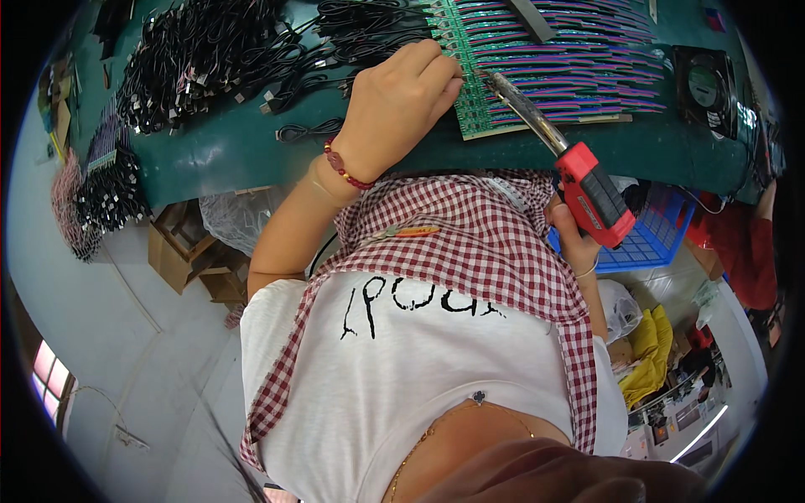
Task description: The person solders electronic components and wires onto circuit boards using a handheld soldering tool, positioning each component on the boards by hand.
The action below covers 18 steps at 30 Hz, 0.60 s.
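Note:
A green circuit board panel [537, 59] with rows of purple and blue strips lies on the dark green table [226, 151]. My left hand [394, 101], a red bead bracelet on its wrist, rests on the panel's left edge with fingers curled down on it; what lies under the fingertips is hidden. My right hand [574, 239] grips the red handle of a soldering iron [587, 189]. Its metal shaft slants up-left and its tip [488, 77] touches the board right beside my left fingertips.
Bundles of black cables [201, 59] cover the table's left part, and more hang at its left end [105, 189]. A small black fan [706, 84] stands at the right. Below the table edge are a blue basket [650, 239], cardboard boxes [180, 247] and a plastic bag [231, 218].

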Tool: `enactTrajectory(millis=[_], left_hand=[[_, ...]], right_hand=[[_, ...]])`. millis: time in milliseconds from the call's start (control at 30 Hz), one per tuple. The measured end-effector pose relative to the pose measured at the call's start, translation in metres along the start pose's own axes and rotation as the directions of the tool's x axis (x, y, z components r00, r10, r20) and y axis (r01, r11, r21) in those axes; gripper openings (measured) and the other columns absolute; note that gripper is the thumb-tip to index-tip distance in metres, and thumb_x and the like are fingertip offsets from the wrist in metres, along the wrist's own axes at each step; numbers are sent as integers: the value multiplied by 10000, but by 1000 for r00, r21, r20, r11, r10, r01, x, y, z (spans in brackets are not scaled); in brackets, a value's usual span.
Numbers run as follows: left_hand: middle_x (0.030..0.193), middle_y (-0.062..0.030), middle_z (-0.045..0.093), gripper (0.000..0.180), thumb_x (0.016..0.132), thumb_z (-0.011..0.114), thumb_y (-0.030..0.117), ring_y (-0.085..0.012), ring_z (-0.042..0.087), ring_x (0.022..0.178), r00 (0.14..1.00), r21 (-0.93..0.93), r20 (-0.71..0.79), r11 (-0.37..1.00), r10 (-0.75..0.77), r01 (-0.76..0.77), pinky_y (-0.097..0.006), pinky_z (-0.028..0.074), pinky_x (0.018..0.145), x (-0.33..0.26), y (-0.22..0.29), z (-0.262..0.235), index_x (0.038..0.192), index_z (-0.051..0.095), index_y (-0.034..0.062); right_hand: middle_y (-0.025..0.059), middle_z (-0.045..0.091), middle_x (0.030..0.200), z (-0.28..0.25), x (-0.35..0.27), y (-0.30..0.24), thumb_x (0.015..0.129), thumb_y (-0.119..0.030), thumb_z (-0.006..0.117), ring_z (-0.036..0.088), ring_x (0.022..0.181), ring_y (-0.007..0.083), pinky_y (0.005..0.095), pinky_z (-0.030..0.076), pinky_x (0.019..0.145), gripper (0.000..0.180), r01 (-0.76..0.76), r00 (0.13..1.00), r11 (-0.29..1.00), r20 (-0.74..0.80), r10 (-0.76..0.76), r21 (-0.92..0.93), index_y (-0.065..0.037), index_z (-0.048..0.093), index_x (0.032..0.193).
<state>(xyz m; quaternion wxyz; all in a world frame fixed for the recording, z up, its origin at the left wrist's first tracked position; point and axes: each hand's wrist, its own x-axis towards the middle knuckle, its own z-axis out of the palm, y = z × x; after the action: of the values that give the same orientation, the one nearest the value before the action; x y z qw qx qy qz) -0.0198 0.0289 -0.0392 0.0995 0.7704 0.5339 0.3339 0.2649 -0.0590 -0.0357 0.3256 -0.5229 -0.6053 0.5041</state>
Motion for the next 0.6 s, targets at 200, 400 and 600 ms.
enactTrajectory(millis=[200,400,600], left_hand=[[714,-21,527,96,706,663,79,-186,558,603,1000,28,-21,1000,-10,11,-285,456,492,-1,4,0,774,595,80],[713,-22,525,96,701,663,74,-184,556,604,999,47,-26,998,-37,38,-286,460,492,-2,8,1,764,590,80],[704,-21,517,98,696,662,70,-181,557,622,999,69,-31,997,-38,40,-287,465,504,-3,7,2,757,586,80]], right_hand=[[65,524,748,0,1,0,822,-14,563,488,647,128,255,410,604,140,7,999,993,45,-1,-121,21,494,939],[36,595,847,2,-2,-3,767,-7,641,550,745,118,271,448,680,229,-42,998,998,-41,44,39,1,595,991],[40,589,842,-1,-3,-8,772,11,622,543,733,124,267,449,659,245,-91,994,981,-38,99,169,9,586,1014]])
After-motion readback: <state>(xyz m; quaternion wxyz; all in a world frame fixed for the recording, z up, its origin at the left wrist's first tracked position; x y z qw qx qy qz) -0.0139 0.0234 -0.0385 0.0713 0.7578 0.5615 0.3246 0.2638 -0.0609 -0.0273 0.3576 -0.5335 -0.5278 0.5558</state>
